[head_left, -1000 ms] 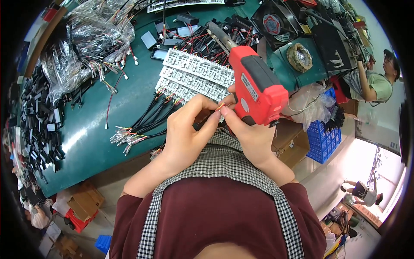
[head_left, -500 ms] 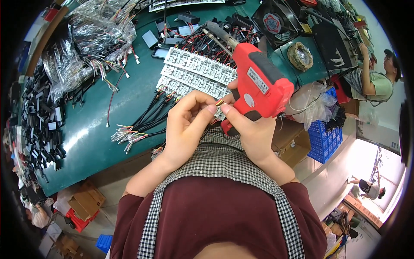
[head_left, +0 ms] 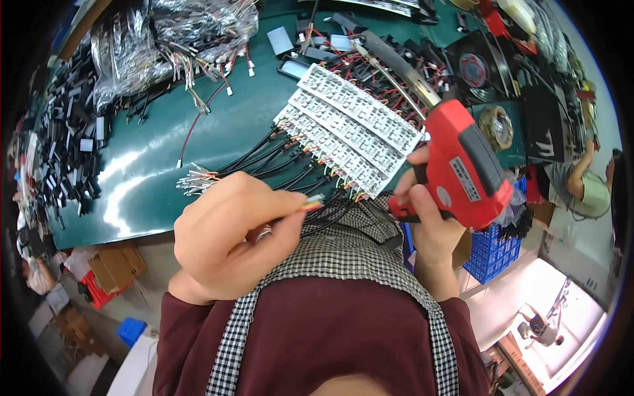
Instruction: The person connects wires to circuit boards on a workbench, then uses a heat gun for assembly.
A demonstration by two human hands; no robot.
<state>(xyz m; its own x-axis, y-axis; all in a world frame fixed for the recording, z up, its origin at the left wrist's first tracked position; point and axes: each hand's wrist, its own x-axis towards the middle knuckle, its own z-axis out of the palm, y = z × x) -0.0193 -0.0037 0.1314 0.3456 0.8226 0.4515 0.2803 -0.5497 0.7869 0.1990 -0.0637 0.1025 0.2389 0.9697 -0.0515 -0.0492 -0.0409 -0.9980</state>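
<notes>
My left hand (head_left: 228,231) pinches a small bunch of coloured wire ends (head_left: 313,203), with red, yellow and whitish tips showing past the thumb and finger. In my right hand (head_left: 432,231) is a red soldering gun (head_left: 465,165), gripped by its handle, its long metal nose and thin feed tube pointing to the far left. Between the hands and farther off lie several white circuit boards (head_left: 356,125) in overlapping rows. Black cables (head_left: 264,155) run left from their near edge to stripped silvery ends (head_left: 195,179). The soldering gun's tip is over the parts beyond the boards.
Black plastic housings (head_left: 72,145) are heaped at the left of the green table (head_left: 142,191). Bagged cables (head_left: 165,46) lie at the back. A black fan (head_left: 477,69) and a solder-coloured roll (head_left: 495,127) stand at the right, above a blue crate (head_left: 492,254). Other people are at far right.
My hands have parted: the left moved left with the wire ends, the right moved right with the soldering gun. The view has shifted, and the boards now appear more tilted.
</notes>
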